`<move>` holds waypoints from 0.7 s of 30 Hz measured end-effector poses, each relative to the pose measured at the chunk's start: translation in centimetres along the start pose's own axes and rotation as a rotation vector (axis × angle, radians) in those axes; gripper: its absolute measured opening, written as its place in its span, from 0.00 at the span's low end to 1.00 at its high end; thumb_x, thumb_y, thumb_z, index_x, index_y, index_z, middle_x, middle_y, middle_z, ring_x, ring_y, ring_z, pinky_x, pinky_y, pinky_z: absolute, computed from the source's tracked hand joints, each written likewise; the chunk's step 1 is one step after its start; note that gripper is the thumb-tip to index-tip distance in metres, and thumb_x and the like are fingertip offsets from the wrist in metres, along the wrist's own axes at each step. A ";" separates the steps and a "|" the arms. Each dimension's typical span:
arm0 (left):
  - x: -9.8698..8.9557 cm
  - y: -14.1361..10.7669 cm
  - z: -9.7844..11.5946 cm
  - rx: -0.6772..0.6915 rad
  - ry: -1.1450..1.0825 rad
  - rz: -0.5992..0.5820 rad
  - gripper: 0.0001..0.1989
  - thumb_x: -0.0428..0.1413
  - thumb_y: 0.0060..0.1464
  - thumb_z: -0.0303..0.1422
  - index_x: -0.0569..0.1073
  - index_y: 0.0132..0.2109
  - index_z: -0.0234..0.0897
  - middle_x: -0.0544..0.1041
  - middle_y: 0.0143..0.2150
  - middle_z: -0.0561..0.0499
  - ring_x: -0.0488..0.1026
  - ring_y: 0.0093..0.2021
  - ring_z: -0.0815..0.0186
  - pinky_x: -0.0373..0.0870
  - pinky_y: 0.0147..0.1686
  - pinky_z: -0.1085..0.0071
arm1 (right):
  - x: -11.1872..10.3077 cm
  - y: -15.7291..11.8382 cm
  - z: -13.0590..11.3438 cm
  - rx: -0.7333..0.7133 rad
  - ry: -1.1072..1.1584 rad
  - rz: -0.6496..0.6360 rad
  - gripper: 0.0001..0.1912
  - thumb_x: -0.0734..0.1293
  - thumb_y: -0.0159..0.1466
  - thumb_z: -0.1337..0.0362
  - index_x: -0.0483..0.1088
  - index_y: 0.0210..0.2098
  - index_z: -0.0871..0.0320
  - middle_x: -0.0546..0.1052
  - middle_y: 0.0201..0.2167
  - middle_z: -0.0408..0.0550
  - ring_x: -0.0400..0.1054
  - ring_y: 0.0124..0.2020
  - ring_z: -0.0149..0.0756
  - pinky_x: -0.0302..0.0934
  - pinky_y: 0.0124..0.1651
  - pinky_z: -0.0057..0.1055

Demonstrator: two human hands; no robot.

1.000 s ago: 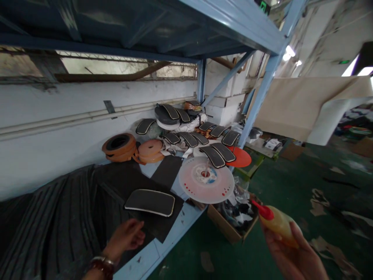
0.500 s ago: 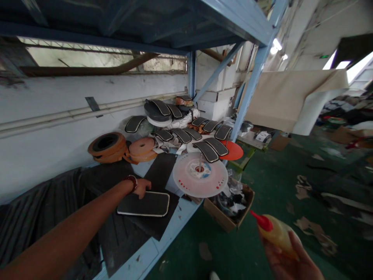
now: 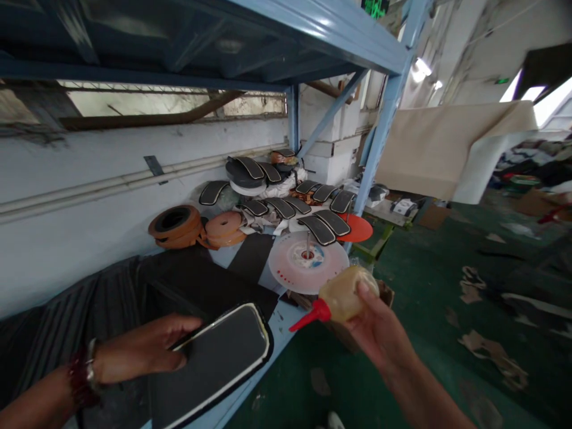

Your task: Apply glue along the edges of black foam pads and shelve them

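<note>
A black rounded panel with a pale edge line (image 3: 218, 360) is pinched at its left side between the thumb and fingers of my left hand (image 3: 147, 348). It hangs tilted above the dark sheets on the blue shelf. My right hand (image 3: 375, 325) is wrapped round a squeeze bottle of yellowish liquid (image 3: 346, 293). The bottle's red nozzle points down and left, a little to the right of the panel and apart from it. Behind the bottle stands a translucent round disc (image 3: 290, 262) with red spots.
Several similar black panels (image 3: 317, 229) lie on scraps and discs at the back. Orange-brown rolls (image 3: 175, 226) sit by the wall. A blue post (image 3: 379, 137) rises at the right, and a blue beam (image 3: 330, 36) crosses overhead.
My left hand has lifted the panel off the dark sheets and brought it nearer. My right hand has moved left and up with the bottle, whose nozzle now points down-left.
</note>
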State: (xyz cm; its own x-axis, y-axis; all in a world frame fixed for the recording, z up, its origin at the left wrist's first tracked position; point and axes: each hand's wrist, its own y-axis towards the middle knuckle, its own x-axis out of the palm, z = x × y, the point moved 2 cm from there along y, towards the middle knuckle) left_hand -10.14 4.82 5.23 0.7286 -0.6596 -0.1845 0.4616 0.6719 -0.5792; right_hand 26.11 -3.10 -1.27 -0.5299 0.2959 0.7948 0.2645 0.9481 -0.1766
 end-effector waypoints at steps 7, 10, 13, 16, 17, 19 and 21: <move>2.6 -3.4 -0.9 -0.019 -0.006 -0.062 0.18 0.65 0.39 0.29 0.83 0.42 0.36 0.86 0.40 0.50 0.80 0.44 0.50 0.75 0.45 0.59 | 4.9 -0.5 0.2 -0.092 -0.264 -0.335 0.19 0.78 0.58 0.57 0.73 0.45 0.57 0.75 0.32 0.46 0.69 0.26 0.37 0.65 0.18 0.26; 2.8 -3.9 -1.4 0.018 0.005 -0.099 0.17 0.64 0.43 0.29 0.83 0.43 0.35 0.85 0.42 0.48 0.80 0.44 0.49 0.75 0.45 0.59 | 5.5 -1.0 0.0 -0.098 -0.300 -0.352 0.22 0.78 0.56 0.57 0.72 0.46 0.55 0.75 0.34 0.46 0.69 0.27 0.39 0.64 0.17 0.27; 3.0 -4.4 -1.7 -0.016 -0.093 -0.053 0.19 0.66 0.39 0.29 0.82 0.44 0.36 0.85 0.42 0.49 0.80 0.44 0.49 0.75 0.46 0.57 | 5.2 -1.5 -0.2 -0.103 -0.305 -0.349 0.23 0.79 0.55 0.59 0.71 0.47 0.55 0.76 0.35 0.47 0.70 0.27 0.40 0.64 0.17 0.27; 3.3 -4.7 -1.7 -0.079 -0.122 0.003 0.21 0.68 0.34 0.29 0.83 0.42 0.37 0.85 0.40 0.50 0.80 0.44 0.47 0.76 0.46 0.56 | 4.4 -2.0 -0.3 -0.091 -0.297 -0.380 0.21 0.78 0.57 0.60 0.71 0.47 0.54 0.76 0.35 0.47 0.70 0.27 0.40 0.65 0.18 0.27; 3.5 -4.8 -1.7 -0.080 -0.115 -0.001 0.21 0.68 0.34 0.30 0.83 0.41 0.37 0.85 0.40 0.50 0.80 0.44 0.47 0.75 0.46 0.56 | 4.1 -2.1 -0.3 -0.087 -0.295 -0.393 0.21 0.78 0.57 0.60 0.71 0.47 0.54 0.76 0.34 0.47 0.70 0.27 0.39 0.65 0.18 0.27; 3.7 -4.7 -1.7 -0.064 -0.104 -0.027 0.20 0.68 0.36 0.32 0.83 0.41 0.38 0.85 0.39 0.50 0.80 0.44 0.47 0.75 0.46 0.56 | 3.6 -2.4 -0.3 -0.081 -0.290 -0.402 0.20 0.77 0.58 0.60 0.71 0.48 0.54 0.75 0.34 0.47 0.70 0.28 0.40 0.65 0.18 0.27; 3.8 -4.5 -1.9 -0.043 -0.143 -0.027 0.20 0.68 0.36 0.33 0.83 0.41 0.39 0.85 0.37 0.51 0.80 0.44 0.47 0.75 0.46 0.56 | 3.1 -2.6 -0.4 -0.090 -0.271 -0.381 0.20 0.77 0.58 0.60 0.72 0.48 0.54 0.75 0.34 0.47 0.70 0.28 0.40 0.64 0.17 0.26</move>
State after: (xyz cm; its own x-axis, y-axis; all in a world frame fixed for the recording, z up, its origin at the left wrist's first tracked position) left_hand -10.45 -1.36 5.64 0.7822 -0.6206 -0.0549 0.4624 0.6374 -0.6164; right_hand 24.06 -4.66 1.89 -0.7908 -0.0395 0.6108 0.0732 0.9846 0.1585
